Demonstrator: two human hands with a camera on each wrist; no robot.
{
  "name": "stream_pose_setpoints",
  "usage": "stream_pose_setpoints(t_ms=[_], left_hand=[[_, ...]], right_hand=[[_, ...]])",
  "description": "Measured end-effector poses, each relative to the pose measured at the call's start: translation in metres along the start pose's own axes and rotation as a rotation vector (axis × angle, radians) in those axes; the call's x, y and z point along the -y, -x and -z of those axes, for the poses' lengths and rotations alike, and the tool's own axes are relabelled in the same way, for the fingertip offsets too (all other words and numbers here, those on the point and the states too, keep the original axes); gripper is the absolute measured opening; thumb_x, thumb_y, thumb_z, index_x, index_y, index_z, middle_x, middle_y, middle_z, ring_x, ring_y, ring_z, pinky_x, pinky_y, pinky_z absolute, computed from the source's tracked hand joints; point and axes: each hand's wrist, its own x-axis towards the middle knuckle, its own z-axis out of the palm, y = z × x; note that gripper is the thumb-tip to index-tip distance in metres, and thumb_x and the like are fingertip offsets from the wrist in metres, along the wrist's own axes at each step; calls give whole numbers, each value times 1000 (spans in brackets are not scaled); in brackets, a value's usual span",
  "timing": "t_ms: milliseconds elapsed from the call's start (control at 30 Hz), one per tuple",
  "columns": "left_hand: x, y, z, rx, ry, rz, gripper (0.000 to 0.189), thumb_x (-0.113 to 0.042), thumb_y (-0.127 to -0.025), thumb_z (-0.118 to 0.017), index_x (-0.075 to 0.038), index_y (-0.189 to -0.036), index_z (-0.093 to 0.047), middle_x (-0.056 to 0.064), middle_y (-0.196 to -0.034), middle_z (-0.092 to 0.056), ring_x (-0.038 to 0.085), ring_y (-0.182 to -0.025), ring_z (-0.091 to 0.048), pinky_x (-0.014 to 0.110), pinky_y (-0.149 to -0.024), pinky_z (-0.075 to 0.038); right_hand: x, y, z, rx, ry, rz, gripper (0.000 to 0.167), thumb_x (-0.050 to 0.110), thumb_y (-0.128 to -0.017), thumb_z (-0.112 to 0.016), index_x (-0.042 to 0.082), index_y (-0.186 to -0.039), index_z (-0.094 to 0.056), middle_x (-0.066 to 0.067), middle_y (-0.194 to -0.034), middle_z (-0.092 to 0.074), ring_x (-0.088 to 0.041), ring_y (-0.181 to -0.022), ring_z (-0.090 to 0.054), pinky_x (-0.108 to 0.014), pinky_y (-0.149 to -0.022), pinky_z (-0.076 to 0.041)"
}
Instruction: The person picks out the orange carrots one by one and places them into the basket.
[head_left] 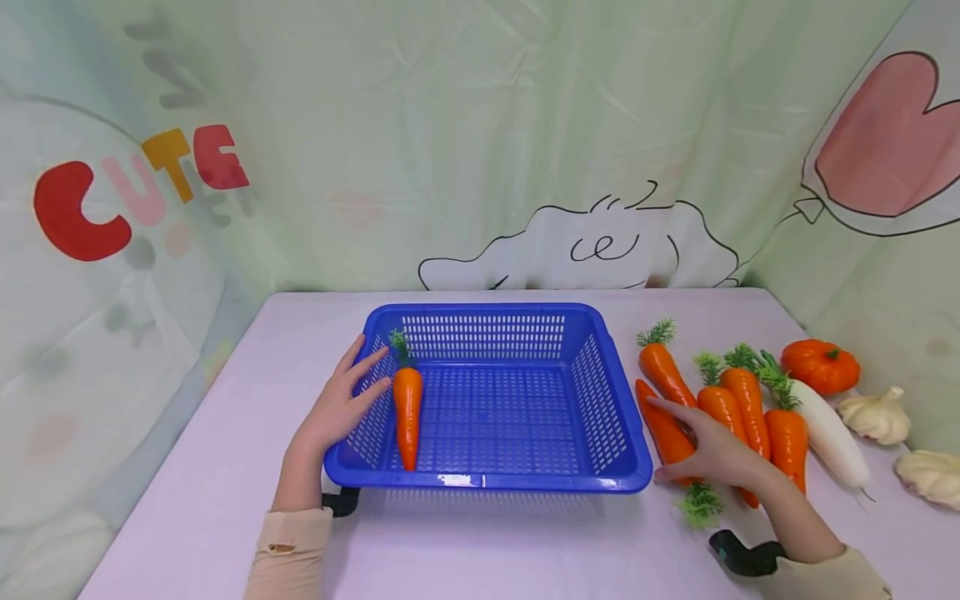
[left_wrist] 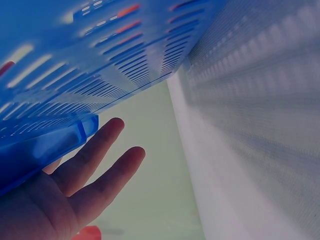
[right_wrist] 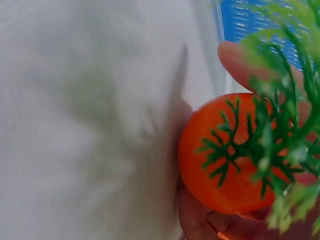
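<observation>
A blue plastic basket (head_left: 487, 482) stands on the table with one orange carrot (head_left: 407, 417) inside, along its left wall. On the basket's left rim rests my left hand (head_left: 337, 408), fingers spread and mostly straight. In the left wrist view two straight fingers (left_wrist: 102, 182) extend beside the slotted wall. My right hand (head_left: 705, 446) holds another carrot (head_left: 666, 429) just right of the basket, its leafy end towards me. From the right wrist, that carrot's round top (right_wrist: 225, 155) shows with thumb and fingers on either side; leaves partly cover the hand.
Several more carrots (head_left: 742, 400) lie close together right of the held one. Beyond them are a white radish (head_left: 828, 433), a small orange pumpkin (head_left: 820, 367) and garlic bulbs (head_left: 877, 417). Printed curtains (head_left: 465, 150) hang behind the table (head_left: 217, 467).
</observation>
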Motion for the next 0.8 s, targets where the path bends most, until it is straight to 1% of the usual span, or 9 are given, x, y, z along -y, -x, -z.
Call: stream_pose_setpoints(t_ms=[233, 333, 567, 700, 800], left_hand=[[-2, 0, 1, 4, -8, 8, 54, -36, -92, -51, -17, -141, -37, 10, -153, -7, 39, -136, -13, 66, -96, -21], [-2, 0, 1, 6, -9, 11, 54, -36, -92, -51, -17, -141, -37, 10, -153, -7, 39, -136, -13, 66, -96, -21], [-1, 0, 1, 5, -1, 13, 54, -34, -92, -51, -17, -141, -37, 10, -153, -7, 39, -136, -13, 66, -96, -21], [-2, 1, 1, 6, -4, 15, 54, -36, -92, -51, -17, -141, -37, 10, -153, -7, 39, -136, -13, 66, -96, -21], [-2, 1, 1, 7, -4, 14, 55, -36, -92, -51, -17, -141, -37, 10, -153, -7, 39, -136, -13, 66, -96, -21]], right_hand=[[1, 0, 1, 2, -6, -1, 91, 30, -61, -84, 2, -135, -40, -29, -125, -45, -41, -106, -45, -58, -81, -43], [2, 0, 2, 8, -16, -13, 91, 30, -61, -84, 2, -135, -40, -29, -125, -44, -41, -107, -45, -57, -81, -43], [4, 4, 4, -4, -29, -49, 90, 30, -64, -82, 4, -137, -37, -30, -125, -43, -41, -105, -44, -58, -80, -43], [7, 6, 7, -18, -34, -75, 91, 29, -65, -82, 6, -139, -34, -29, -124, -42, -40, -103, -44, -55, -77, -45], [8, 6, 10, -31, -34, -100, 92, 28, -66, -81, 9, -141, -32, -27, -121, -44, -38, -101, -44, -50, -73, -49]])
